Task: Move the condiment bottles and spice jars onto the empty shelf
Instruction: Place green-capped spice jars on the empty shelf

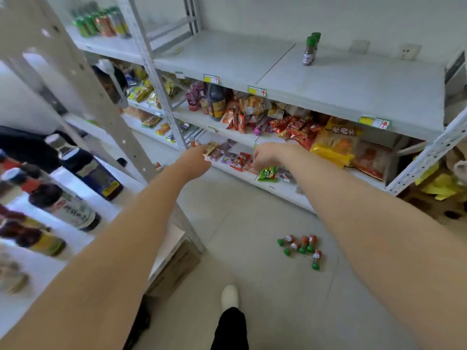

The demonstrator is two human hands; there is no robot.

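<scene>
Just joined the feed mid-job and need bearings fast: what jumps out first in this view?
Both bare arms reach forward, the left hand and right hand out in front of the low snack shelves. A cluster of small green-capped spice jars lies tipped over on the floor, right of centre. Two more jars stand upright on the nearly bare upper shelf, and dark sauce bottles crowd the rack at far left.

Snack packets [252, 109] crowd the lower shelves [199, 119]; drink cans [101, 21] stand upper left.
</scene>
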